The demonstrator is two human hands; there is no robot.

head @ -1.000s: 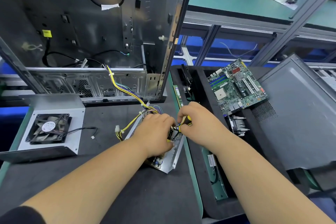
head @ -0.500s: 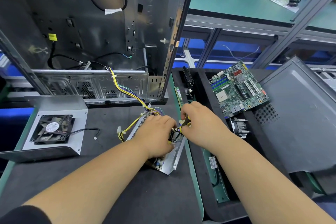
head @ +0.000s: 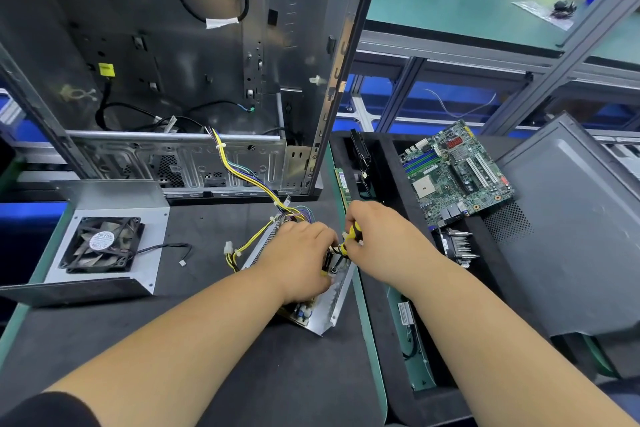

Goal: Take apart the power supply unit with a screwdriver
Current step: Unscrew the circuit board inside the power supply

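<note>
The opened power supply unit lies on the black mat, a metal tray with a circuit board inside. Its yellow and coloured cable bundle runs up into the computer case. My left hand lies over the unit with fingers curled down onto its inner parts and hides most of the board. My right hand grips a yellow and black screwdriver, whose shaft points down into the unit between my hands. The tip is hidden.
The unit's removed cover with a black fan lies at the left. An empty computer case stands behind. To the right, a black tray holds a motherboard and a heatsink. A grey side panel leans at far right.
My hands stay on the unit and the right hand has turned slightly with the screwdriver. The whole view has shifted a little as my head moved.
</note>
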